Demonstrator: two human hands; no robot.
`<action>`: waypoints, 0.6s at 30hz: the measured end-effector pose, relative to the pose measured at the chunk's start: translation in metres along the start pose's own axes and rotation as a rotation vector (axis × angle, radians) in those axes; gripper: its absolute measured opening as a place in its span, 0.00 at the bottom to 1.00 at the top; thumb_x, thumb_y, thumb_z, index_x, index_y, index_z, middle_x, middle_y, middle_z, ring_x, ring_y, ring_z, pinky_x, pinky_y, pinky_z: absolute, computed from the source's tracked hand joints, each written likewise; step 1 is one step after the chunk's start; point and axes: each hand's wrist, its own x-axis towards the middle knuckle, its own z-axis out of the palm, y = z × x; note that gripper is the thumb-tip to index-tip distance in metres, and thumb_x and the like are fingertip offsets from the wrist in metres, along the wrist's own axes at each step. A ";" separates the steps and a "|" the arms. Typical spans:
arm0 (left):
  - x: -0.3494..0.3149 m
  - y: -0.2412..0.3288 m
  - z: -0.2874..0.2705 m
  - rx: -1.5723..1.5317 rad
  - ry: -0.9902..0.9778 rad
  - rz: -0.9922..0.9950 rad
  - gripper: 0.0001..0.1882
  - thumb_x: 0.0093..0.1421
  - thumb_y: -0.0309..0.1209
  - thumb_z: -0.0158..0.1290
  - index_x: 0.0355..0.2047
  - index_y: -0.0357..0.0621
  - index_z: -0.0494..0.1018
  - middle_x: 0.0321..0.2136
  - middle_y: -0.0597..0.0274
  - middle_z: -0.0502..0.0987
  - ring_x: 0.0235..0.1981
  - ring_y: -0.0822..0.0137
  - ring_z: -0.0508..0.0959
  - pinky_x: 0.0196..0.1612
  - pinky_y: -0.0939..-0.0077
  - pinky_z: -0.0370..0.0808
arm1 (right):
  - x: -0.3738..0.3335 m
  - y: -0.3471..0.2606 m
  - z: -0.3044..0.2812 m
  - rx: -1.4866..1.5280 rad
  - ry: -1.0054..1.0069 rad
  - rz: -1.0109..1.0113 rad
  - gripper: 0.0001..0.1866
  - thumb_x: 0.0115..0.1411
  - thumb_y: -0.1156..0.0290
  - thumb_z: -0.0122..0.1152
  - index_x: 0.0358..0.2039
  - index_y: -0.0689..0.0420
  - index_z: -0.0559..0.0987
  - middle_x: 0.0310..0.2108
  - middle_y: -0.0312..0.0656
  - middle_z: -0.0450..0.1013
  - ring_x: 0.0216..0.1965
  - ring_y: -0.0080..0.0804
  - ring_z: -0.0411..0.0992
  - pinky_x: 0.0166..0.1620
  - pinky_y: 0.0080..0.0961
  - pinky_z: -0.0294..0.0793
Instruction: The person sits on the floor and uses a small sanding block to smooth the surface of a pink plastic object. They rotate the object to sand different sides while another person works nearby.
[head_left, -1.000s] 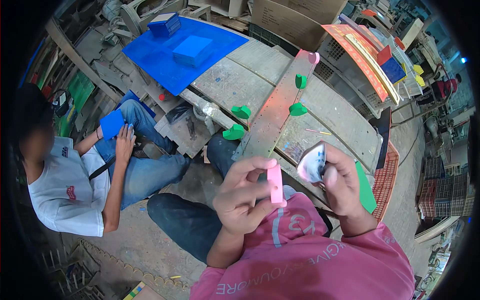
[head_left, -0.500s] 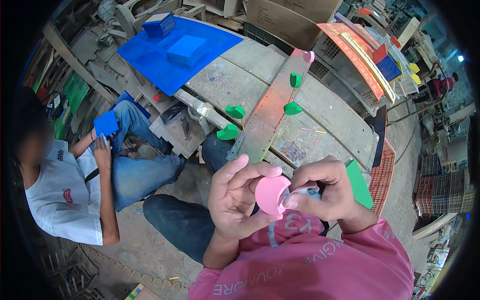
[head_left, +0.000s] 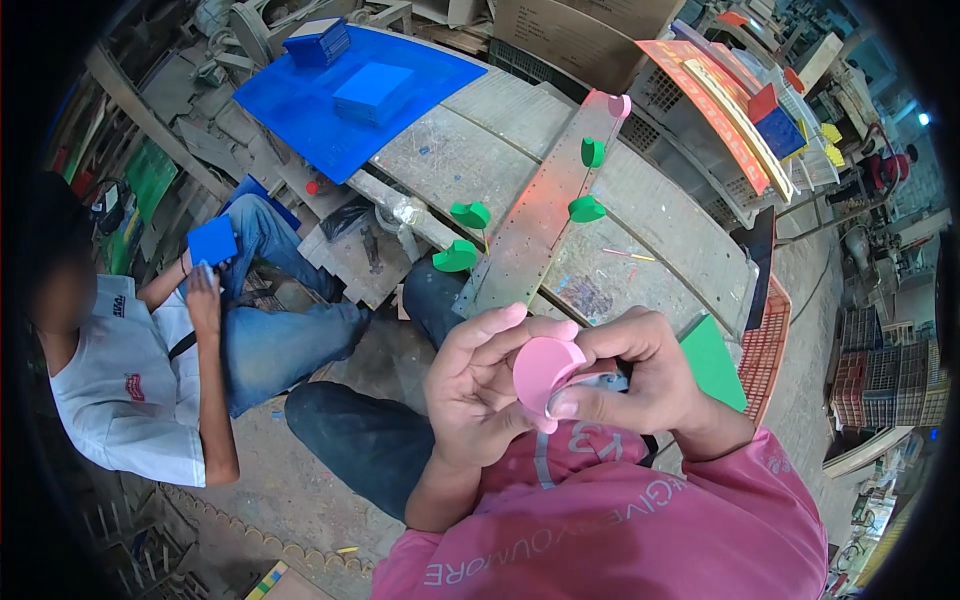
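Just in front of my chest, my left hand (head_left: 470, 390) grips a pink crescent-shaped piece (head_left: 541, 368) between its fingertips and thumb. My right hand (head_left: 655, 385) pinches a small folded sheet (head_left: 606, 381), whitish with a bluish patch, that resembles sandpaper. Its edge lies against the notched side of the pink piece. Beyond my hands runs a long speckled board (head_left: 530, 225) with rows of small holes. Green crescent pieces (head_left: 587, 209) stand out along both its sides, and another pink piece (head_left: 621, 105) sits at its far end.
A wooden-plank table (head_left: 640, 225) carries the board and a blue sheet (head_left: 300, 110) with stacked blue blocks (head_left: 373, 93). To the left, a seated co-worker (head_left: 130, 370) holds a blue square (head_left: 212, 241). A green panel (head_left: 712, 362) and an orange crate (head_left: 767, 345) are close on my right.
The pink piece has tilted and risen slightly in my left hand. My right thumb and the folded sheet have shifted a little left along the notch.
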 end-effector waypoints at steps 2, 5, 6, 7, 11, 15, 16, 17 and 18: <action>0.000 -0.001 -0.001 -0.010 0.012 -0.007 0.39 0.49 0.23 0.62 0.58 0.33 0.52 0.49 0.36 0.67 0.48 0.56 0.74 0.49 0.68 0.74 | 0.000 0.001 0.001 0.018 0.013 0.002 0.06 0.51 0.75 0.65 0.21 0.61 0.77 0.15 0.30 0.66 0.20 0.11 0.58 0.23 0.14 0.56; 0.000 -0.004 -0.001 -0.050 0.023 -0.019 0.40 0.48 0.24 0.62 0.58 0.33 0.52 0.49 0.36 0.68 0.49 0.57 0.73 0.50 0.68 0.73 | 0.000 0.008 0.000 -0.016 0.038 -0.030 0.07 0.51 0.74 0.66 0.21 0.61 0.76 0.15 0.31 0.67 0.19 0.11 0.59 0.22 0.14 0.57; 0.000 -0.004 0.000 -0.059 0.033 -0.027 0.40 0.48 0.24 0.63 0.58 0.32 0.52 0.49 0.37 0.68 0.49 0.57 0.73 0.50 0.68 0.73 | 0.000 0.010 -0.001 -0.037 0.048 -0.046 0.08 0.51 0.74 0.66 0.21 0.61 0.76 0.15 0.31 0.67 0.19 0.11 0.59 0.22 0.14 0.57; -0.001 -0.004 0.000 -0.066 0.044 -0.035 0.40 0.48 0.24 0.63 0.58 0.32 0.52 0.49 0.37 0.68 0.49 0.57 0.73 0.50 0.67 0.73 | 0.000 0.010 0.000 -0.069 0.075 -0.079 0.08 0.51 0.74 0.67 0.21 0.61 0.76 0.14 0.32 0.67 0.18 0.12 0.60 0.22 0.14 0.58; -0.001 -0.006 0.002 -0.050 0.060 -0.026 0.41 0.48 0.25 0.63 0.58 0.31 0.51 0.50 0.38 0.68 0.50 0.57 0.73 0.51 0.67 0.72 | 0.002 0.008 0.002 -0.248 0.207 -0.229 0.10 0.48 0.74 0.69 0.19 0.61 0.75 0.12 0.35 0.66 0.15 0.17 0.64 0.19 0.16 0.59; -0.001 -0.007 0.004 -0.040 0.115 -0.041 0.44 0.47 0.24 0.64 0.59 0.30 0.49 0.50 0.40 0.68 0.50 0.58 0.72 0.51 0.68 0.71 | 0.005 0.014 0.002 -0.457 0.365 -0.426 0.10 0.43 0.74 0.70 0.19 0.61 0.75 0.12 0.37 0.67 0.13 0.24 0.66 0.17 0.19 0.61; 0.000 -0.008 0.006 -0.035 0.136 -0.050 0.45 0.47 0.24 0.64 0.59 0.30 0.48 0.50 0.40 0.68 0.50 0.59 0.72 0.51 0.69 0.71 | 0.007 0.017 0.003 -0.505 0.413 -0.497 0.11 0.43 0.75 0.70 0.19 0.61 0.74 0.12 0.37 0.66 0.13 0.23 0.64 0.17 0.18 0.58; 0.000 -0.008 0.007 -0.030 0.158 -0.058 0.46 0.47 0.24 0.64 0.60 0.30 0.48 0.50 0.41 0.68 0.51 0.59 0.72 0.51 0.70 0.70 | 0.010 0.020 0.003 -0.553 0.461 -0.569 0.12 0.43 0.75 0.70 0.19 0.62 0.73 0.12 0.37 0.65 0.12 0.22 0.62 0.16 0.18 0.55; 0.000 -0.007 0.008 -0.025 0.173 -0.060 0.46 0.47 0.24 0.64 0.60 0.30 0.47 0.49 0.42 0.68 0.51 0.60 0.71 0.51 0.70 0.70 | 0.012 0.022 0.004 -0.601 0.508 -0.640 0.13 0.43 0.75 0.70 0.19 0.63 0.72 0.12 0.37 0.65 0.12 0.20 0.59 0.16 0.17 0.53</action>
